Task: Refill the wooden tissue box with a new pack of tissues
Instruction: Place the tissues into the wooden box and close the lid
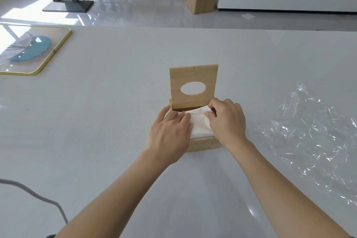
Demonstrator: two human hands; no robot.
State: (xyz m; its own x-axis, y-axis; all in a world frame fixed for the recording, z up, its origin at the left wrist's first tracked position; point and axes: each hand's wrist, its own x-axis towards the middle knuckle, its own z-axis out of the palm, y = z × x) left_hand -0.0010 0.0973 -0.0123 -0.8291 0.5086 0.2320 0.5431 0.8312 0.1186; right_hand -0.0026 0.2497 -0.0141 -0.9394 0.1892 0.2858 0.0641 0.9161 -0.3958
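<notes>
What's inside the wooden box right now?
A stack of white tissues fills the wooden box, its lid upright. The left hand presses them; the right hand pinches the top. The box floor is covered.

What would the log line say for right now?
step: seating tissues; left hand: presses white tissue stack; right hand: pinches stack; light wooden box: oval-holed lid upright; crumpled clear plastic wrap: right of box

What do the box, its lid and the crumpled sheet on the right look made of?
The box and lid: pale wood, perhaps bamboo, matte, with faint grain. The sheet: thin clear plastic film, glossy; creases glint and the table shows through.
</notes>
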